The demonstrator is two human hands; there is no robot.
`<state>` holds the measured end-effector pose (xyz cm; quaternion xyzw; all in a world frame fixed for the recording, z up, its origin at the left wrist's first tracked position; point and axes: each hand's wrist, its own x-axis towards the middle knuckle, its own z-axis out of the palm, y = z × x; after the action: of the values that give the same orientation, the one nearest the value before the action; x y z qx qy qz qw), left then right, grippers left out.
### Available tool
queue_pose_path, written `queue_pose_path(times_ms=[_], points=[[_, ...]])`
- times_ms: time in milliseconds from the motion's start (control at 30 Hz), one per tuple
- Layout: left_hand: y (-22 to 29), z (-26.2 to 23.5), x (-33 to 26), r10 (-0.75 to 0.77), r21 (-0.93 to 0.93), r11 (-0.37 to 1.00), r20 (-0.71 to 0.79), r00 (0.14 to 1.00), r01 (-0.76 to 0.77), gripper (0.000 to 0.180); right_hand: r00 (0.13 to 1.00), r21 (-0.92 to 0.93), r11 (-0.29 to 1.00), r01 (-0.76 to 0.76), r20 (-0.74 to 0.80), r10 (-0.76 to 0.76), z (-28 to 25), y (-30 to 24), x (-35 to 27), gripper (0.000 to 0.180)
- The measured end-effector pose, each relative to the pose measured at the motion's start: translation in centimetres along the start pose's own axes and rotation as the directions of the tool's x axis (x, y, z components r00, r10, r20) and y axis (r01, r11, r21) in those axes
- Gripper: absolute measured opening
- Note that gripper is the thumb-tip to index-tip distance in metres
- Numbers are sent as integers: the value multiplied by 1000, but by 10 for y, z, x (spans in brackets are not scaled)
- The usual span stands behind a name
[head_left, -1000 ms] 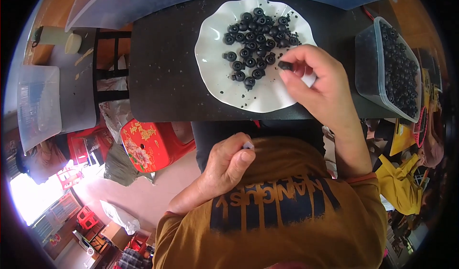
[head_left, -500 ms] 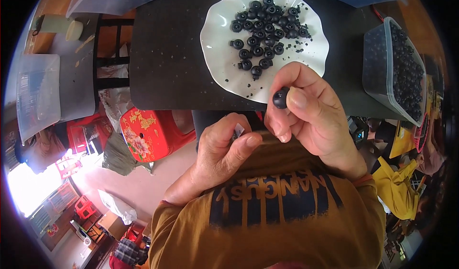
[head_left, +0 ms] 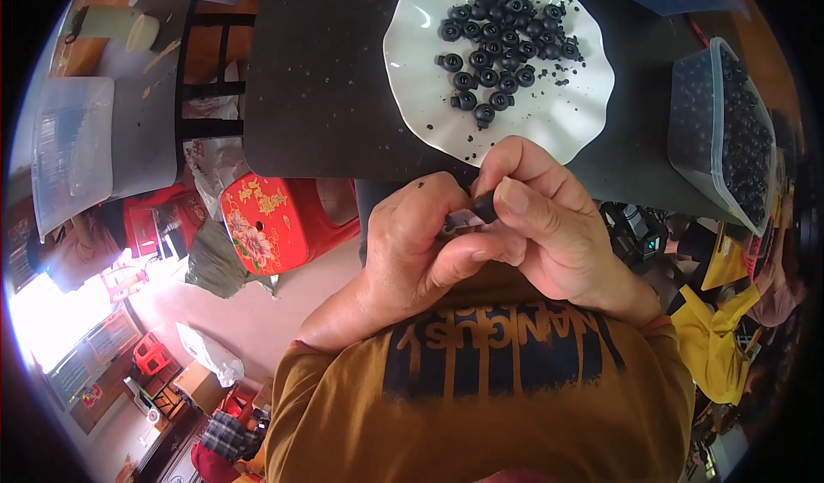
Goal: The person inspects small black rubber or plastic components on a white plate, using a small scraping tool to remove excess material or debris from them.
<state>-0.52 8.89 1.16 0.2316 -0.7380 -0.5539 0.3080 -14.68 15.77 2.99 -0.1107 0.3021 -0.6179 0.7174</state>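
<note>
Pinched in right hand [head_left: 558,236]: small, partly hidden black piece [head_left: 486,208], just off near rim of glossy white scalloped plate [head_left: 418,63] | grasped in left hand [head_left: 410,236]: pale object [head_left: 463,220], kind unclear | now brought together, apparently for two-handed work.

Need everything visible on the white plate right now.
The plate is round, white and glossy, with a wavy, fluted rim; it looks ceramic or hard plastic. It lies face up on the dark table, its far rim reaching the picture's top edge. Round black pieces cluster on it, with small black crumbs scattered about. The right hand overlaps its near rim in view; contact can't be told.
</note>
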Motion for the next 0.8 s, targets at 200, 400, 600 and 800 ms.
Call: queue_pose_path(times_ms=[200,400,600,800], points=[[-6,0,-2,60,157,986,-27,998,-55,49,999,-25,1000,-13,32,14,-2,7,-1,13],[-5,2,-2,94,251,964,-36,995,-83,51,997,-33,999,10,80,-7,-5,8,-2,8],[-4,4,-3,74,230,972,-67,995,-57,52,995,-86,996,37,101,-28,-8,8,-2,9],[-4,6,-5,48,205,978,-87,995,-30,54,989,-69,996,59,138,-49,-10,11,-2,10]])
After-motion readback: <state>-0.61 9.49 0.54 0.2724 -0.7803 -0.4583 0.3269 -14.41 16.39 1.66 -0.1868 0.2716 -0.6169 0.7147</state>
